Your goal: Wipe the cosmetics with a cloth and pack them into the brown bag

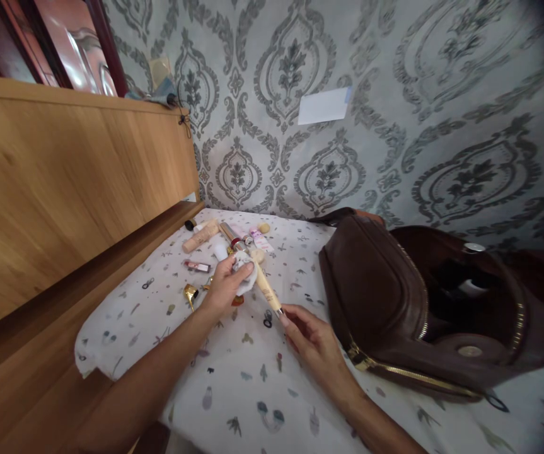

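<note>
My right hand (312,337) pinches the lower end of a slim beige cosmetic tube (266,289), which tilts up and to the left. A crumpled white cloth (247,279) is gripped in my left hand (227,282), close against the tube's upper part. Beyond my hands lie a peach-coloured tube (200,236), a lip gloss (196,267), a pink-and-white packet (261,240) and a round yellowish sponge (263,227). A shiny gold piece (190,294) rests left of my left hand. Fingers cover part of the cloth.
An unzipped brown leather bag (376,284) stands on the right, with dark contents and something white inside. Under everything is a white patterned sheet (234,391). A wooden panel (77,183) borders the left, and a wallpapered wall (253,120) rises behind.
</note>
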A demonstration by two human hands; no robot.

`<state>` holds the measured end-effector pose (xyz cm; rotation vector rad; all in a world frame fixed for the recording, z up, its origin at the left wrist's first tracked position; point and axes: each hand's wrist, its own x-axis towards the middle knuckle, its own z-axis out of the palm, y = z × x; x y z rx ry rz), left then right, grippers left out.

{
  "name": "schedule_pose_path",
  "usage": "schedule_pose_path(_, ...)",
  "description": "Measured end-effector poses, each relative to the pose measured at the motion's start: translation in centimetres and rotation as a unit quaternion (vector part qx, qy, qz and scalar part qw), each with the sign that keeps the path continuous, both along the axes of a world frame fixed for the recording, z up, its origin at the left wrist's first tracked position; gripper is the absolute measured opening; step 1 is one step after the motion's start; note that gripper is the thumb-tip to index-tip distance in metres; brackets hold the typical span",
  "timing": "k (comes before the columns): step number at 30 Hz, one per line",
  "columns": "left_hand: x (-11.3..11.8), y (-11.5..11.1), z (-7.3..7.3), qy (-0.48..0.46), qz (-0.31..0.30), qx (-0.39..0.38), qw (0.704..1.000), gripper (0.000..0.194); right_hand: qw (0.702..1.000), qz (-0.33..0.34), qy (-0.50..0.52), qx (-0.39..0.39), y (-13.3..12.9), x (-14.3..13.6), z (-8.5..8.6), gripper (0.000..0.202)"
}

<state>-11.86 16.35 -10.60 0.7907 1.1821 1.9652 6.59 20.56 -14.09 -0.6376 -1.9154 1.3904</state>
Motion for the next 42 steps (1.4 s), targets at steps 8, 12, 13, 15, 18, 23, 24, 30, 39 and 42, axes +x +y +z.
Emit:
schedule_pose_path(8, -0.6, -0.9, 1.3, 0.112, -0.053, 0.008, 0.992, 0.038, 1.000, 0.018, 0.000, -0.007, -0.2, 0.1, 0.7, 0.039)
schedule_pose_path(12, -1.2, -1.2, 2.2, 0.177, -0.062, -0.020, 0.982, 0.031, 1.000, 0.025, -0.007, 0.001, -0.4, 0.3, 1.0, 0.038)
schedule_pose_path(13, -1.2, -1.2, 2.3, 0.179, -0.058, -0.023, 0.982, 0.031, 1.000, 0.026, -0.007, 0.000, -0.4, 0.3, 1.0, 0.038)
schedule_pose_path(15, -1.3, -1.1, 2.2, 0.176, -0.055, -0.023, 0.983, 0.031, 0.999, 0.029, -0.009, -0.008, -0.4, 0.3, 0.9, 0.039)
schedule_pose_path(18, -1.2, -1.0, 1.9, 0.166, -0.057, -0.022, 0.984, 0.031, 0.999, 0.031, -0.022, -0.018, -0.1, 0.2, 0.8, 0.044)
schedule_pose_path(23, -0.9, -0.8, 1.2, 0.131, -0.047, -0.019, 0.990, 0.033, 0.995, 0.054, -0.043, -0.069, 0.0, 0.2, 0.6, 0.048)
schedule_pose_path(24, -0.9, -0.6, 1.0, 0.121, -0.041, -0.016, 0.992, 0.034, 0.994, 0.057, -0.038, -0.084, 0.0, 0.2, 0.5, 0.049)
schedule_pose_path(30, -0.2, 0.2, 0.1, 0.036, -0.034, -0.012, 0.999, 0.039, 0.999, -0.015, -0.005, -0.048, -0.2, 0.1, -0.2, 0.039)
schedule_pose_path(39, 1.2, -0.7, 1.2, -0.050, -0.141, -0.027, 0.988, 0.036, 0.986, -0.126, -0.027, 0.105, -0.5, 0.6, 0.5, 0.010)
schedule_pose_path(42, 1.2, -0.5, 1.1, -0.066, -0.100, -0.047, 0.992, 0.040, 0.984, -0.128, -0.015, 0.120, -0.5, 0.5, 0.4, 0.007)
